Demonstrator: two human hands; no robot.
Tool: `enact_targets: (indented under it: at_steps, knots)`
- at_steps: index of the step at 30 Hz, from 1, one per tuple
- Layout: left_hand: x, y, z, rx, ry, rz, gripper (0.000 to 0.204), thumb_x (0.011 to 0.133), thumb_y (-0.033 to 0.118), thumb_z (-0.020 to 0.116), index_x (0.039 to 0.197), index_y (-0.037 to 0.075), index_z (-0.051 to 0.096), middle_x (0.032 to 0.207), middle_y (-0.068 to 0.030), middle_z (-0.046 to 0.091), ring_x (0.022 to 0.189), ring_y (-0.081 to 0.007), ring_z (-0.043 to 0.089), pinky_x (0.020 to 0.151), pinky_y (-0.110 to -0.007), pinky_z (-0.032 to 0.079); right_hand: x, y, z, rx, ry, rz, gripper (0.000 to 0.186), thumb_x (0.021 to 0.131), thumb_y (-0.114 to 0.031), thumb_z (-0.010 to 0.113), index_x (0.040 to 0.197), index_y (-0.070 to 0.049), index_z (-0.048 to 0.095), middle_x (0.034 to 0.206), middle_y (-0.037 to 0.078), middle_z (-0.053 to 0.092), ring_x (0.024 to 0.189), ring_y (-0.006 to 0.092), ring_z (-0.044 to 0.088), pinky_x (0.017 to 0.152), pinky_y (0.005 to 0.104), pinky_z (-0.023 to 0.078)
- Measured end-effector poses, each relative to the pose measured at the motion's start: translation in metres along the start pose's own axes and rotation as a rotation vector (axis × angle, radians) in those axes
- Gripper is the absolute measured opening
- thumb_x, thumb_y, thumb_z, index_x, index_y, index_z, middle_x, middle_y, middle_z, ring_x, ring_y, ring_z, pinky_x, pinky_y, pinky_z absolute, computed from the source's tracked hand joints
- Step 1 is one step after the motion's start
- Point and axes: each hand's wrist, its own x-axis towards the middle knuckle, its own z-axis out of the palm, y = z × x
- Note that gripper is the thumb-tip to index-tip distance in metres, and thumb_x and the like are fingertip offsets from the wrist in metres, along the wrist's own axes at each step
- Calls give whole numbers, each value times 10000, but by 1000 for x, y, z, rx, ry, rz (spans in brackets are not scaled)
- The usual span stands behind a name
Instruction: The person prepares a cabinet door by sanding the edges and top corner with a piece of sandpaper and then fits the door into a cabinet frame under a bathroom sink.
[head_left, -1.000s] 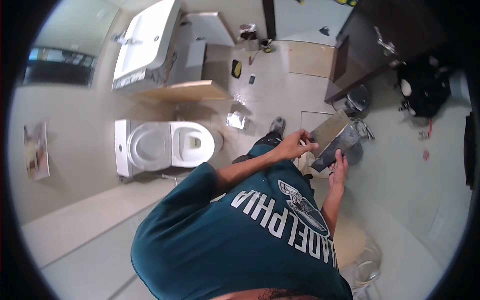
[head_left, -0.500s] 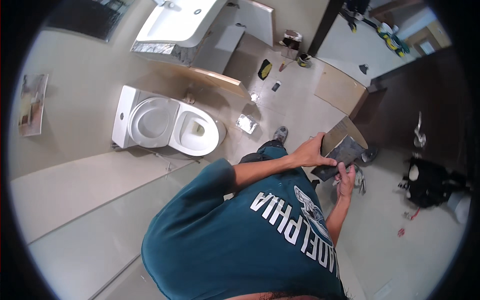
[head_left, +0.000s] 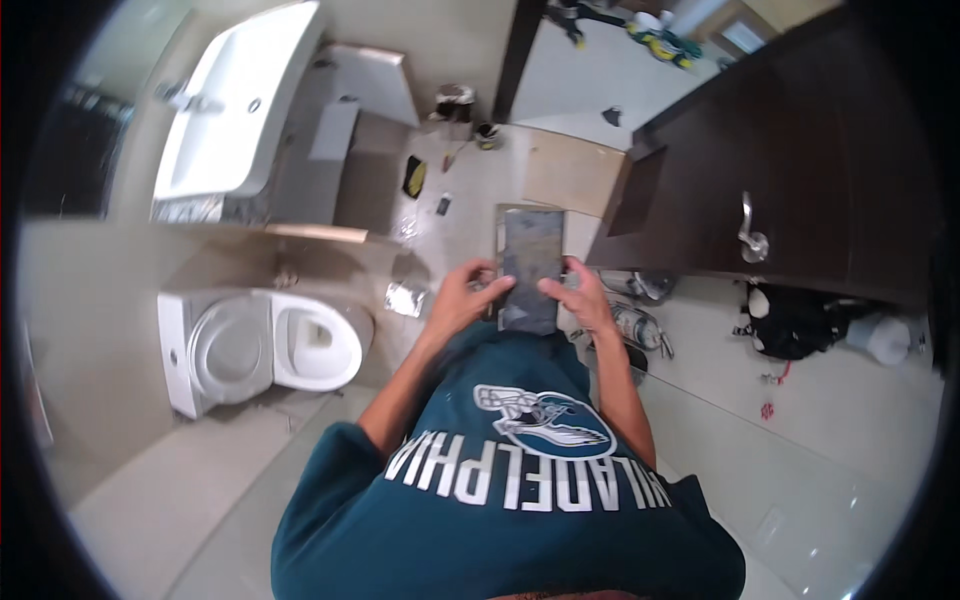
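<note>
Left hand (head_left: 464, 302) and right hand (head_left: 587, 300) level, just apart, both gripping. Left forearm (head_left: 404, 388) runs toward 1 o'clock, right forearm (head_left: 622, 390) toward 11. Thumbs (head_left: 553, 289) on top, pointing inward: left at 2 o'clock, right at 10.

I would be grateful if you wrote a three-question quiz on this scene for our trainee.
1. True or false: the left hand and the right hand both touch the dark rectangular piece.
2. The toilet lid is: A) closed; B) raised; C) missing.
3. Fill in the missing word: the white washbasin is on the person's ____ side.

Key: 1. True. 2. B. 3. Left.
</note>
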Motion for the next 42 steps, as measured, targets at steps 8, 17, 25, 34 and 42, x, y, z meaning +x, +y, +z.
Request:
enact_targets:
  at_steps: [8,17,25,34,42]
  knots:
    - [64,39,9,-58,-151,-160,288,941,249,790,991,-24,716,830,-15,675,698,-82,603,577,-265,479,51,1,-44,4,-7,-33,790,800,-391,884,1379,46,573,1316,157,657,1234,242,593,1089,357,442]
    - [239,115,81,-114,-336,-8,269,986,242,744,963,-26,742,805,-50,708,651,-115,642,588,-273,524,134,-80,-180,112,90,-62,555,891,-360,812,1267,20,662,1117,72,708,1008,143,625,912,302,485]
    - [379,210,164,12,-521,66,270,998,250,731,965,-17,761,783,-25,685,680,-91,654,627,-274,516,195,-148,-310,-11,254,-166,493,864,-350,827,1179,7,698,1053,40,716,950,126,619,875,286,488]
    - [559,252,214,38,-620,33,282,1035,266,668,1028,-9,731,766,10,643,643,-67,624,599,-250,477,344,-198,-418,92,373,-213,425,837,-285,844,1113,3,700,988,48,711,904,125,617,868,293,499]
    - [763,301,238,230,-283,153,238,906,217,665,909,-21,683,664,-101,614,607,-141,593,618,-334,496,527,-313,-495,-13,342,-250,411,822,-231,860,1103,7,678,969,52,706,886,136,618,852,300,513]
